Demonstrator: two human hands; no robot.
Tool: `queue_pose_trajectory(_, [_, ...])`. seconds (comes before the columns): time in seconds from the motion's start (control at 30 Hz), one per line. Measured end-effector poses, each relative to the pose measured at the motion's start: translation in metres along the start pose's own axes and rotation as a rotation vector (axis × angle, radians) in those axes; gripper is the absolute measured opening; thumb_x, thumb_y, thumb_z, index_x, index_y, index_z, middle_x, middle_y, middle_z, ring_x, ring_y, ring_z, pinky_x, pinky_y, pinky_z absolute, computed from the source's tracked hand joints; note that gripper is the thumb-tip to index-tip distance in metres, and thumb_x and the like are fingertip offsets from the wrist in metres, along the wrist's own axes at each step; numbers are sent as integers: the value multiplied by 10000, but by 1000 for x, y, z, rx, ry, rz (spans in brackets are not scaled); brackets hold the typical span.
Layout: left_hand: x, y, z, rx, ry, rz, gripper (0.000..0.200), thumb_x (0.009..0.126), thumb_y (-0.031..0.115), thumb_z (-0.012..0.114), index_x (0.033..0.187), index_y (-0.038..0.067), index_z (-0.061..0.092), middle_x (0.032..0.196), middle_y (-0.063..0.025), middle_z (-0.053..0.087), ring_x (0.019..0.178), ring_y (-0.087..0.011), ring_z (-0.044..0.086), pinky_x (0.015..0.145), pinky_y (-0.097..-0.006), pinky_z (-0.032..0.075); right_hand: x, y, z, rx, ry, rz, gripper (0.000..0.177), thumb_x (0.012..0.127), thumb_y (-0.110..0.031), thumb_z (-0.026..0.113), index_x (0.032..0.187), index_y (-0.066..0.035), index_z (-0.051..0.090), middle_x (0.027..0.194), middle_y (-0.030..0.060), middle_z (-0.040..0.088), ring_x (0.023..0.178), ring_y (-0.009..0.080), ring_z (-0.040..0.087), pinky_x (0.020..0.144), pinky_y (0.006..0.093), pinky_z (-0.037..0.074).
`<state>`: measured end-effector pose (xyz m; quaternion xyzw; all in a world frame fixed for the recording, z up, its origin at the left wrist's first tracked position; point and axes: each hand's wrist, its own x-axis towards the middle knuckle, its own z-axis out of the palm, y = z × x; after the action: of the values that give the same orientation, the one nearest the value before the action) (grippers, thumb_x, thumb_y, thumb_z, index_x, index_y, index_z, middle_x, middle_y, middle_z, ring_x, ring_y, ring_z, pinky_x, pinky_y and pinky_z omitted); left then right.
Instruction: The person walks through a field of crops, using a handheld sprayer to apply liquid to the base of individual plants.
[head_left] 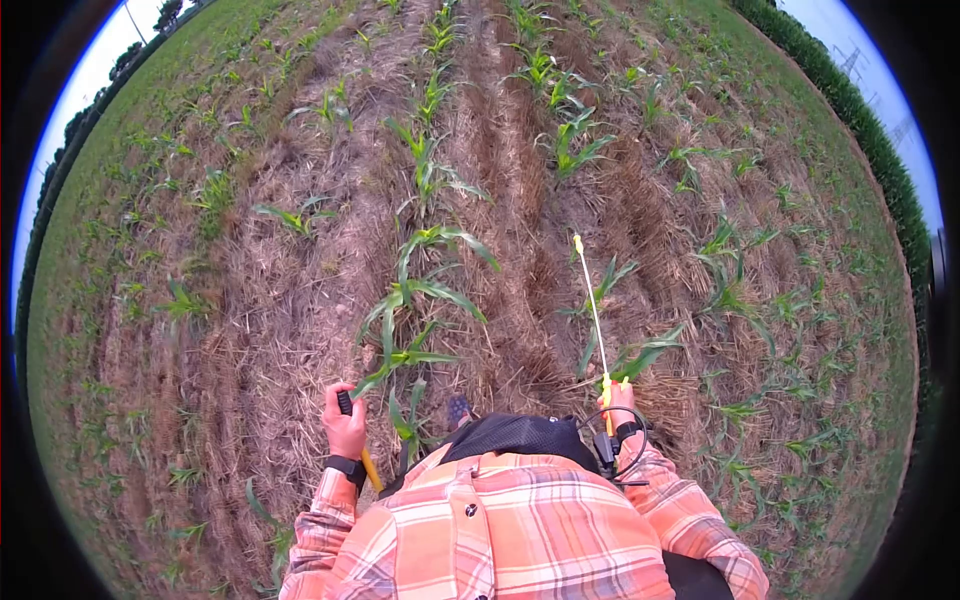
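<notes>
My left hand (344, 430), low and left of my body, is closed around the black grip (344, 402) of a yellow lever (371, 470). The lever's lower end is hidden by my plaid shirt. On the right, my right hand (621, 400) grips the yellow handle of a spray wand (595, 315). Its thin pale shaft points forward over the ground and ends in a yellow nozzle (578, 244). A black hose (643, 455) loops beside my right wrist. Leaves of a young corn plant (408, 290) stand ahead of my left hand.
Rows of young corn (565, 150) run forward through straw-covered soil (500, 340). More corn plants (730, 290) grow to the right. A shoe (458, 410) shows beneath my body. Taller green growth (850, 110) edges the field at right, with pylons (848, 62) beyond.
</notes>
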<state>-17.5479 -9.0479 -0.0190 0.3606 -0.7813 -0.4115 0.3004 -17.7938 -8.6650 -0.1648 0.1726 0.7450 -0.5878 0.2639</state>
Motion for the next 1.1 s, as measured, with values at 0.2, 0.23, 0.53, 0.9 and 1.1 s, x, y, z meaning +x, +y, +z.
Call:
queue_pose_trajectory(0.2, [49,-15,4,24,-32,-57,200,694,-9,515,863,89,475,529,5,421,456,-76,418,423,-232,336,7,-49,90,-175,-222,5,189,846,-256,363,859,-68,346,537,69,492,326,107,418,268,216,310])
queue_pose_trajectory(0.23, [55,-14,5,31,-34,-71,202,689,-9,518,862,86,476,542,0,424,466,-80,421,430,-236,339,5,-57,102,-252,-259,-11,189,851,-258,363,866,-70,346,540,63,495,331,98,419,271,208,310])
queue_pose_trajectory(0.53, [92,-31,23,-60,-33,-208,202,660,-23,505,841,62,471,609,-10,409,516,-91,381,474,-237,330,32,-85,160,-402,-631,-30,205,844,-267,436,882,-80,363,631,47,537,443,84,493,356,206,374])
queue_pose_trajectory(0.9, [164,23,93,212,39,-27,211,657,46,559,846,89,475,545,-16,403,466,-125,390,452,-274,338,164,-107,150,-343,-510,-102,218,823,-240,451,874,-39,384,612,71,547,442,118,528,355,239,401])
queue_pose_trajectory(1.1, [198,58,141,120,-59,-88,231,672,87,591,863,79,460,530,1,407,468,-93,389,439,-256,337,217,-145,89,-129,-227,-26,166,836,-215,382,860,-54,348,530,98,519,332,140,462,273,239,337])
